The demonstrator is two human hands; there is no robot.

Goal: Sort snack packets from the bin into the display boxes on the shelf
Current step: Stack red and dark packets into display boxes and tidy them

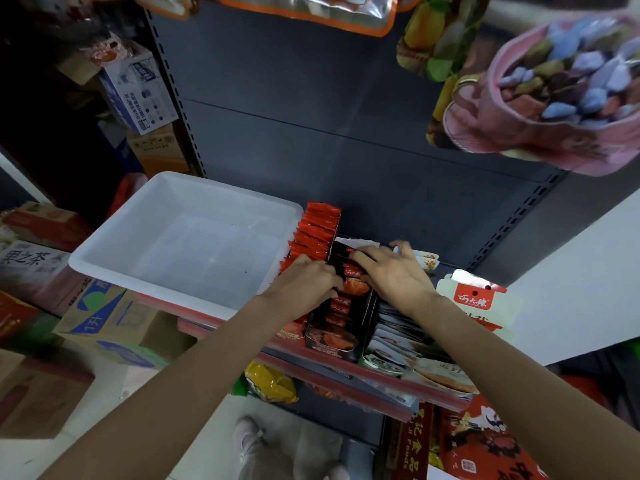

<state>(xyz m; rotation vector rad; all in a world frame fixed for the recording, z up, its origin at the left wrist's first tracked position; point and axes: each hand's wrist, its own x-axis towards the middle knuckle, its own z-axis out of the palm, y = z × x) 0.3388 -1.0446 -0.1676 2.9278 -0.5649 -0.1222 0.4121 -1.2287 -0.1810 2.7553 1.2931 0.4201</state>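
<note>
A white plastic bin (114,252) sits on the shelf at the left, and I see no packets inside it. Beside it stand three display boxes: one with orange-red packets (317,225), a black box (332,342) of black packets in the middle, and a box of white packets (398,341) at the right. My left hand (306,284) has its fingers curled on the black packets (351,273) in the middle box. From the other side, my right hand (394,271) lies over the same row with its fingers reaching across the packets.
The red-edged shelf (346,370) carries the bin and boxes in front of a dark grey back panel (311,116). Snack bags (554,91) hang at the upper right. Cardboard cartons (104,323) are stacked on the floor at the left. More goods sit on the shelf below.
</note>
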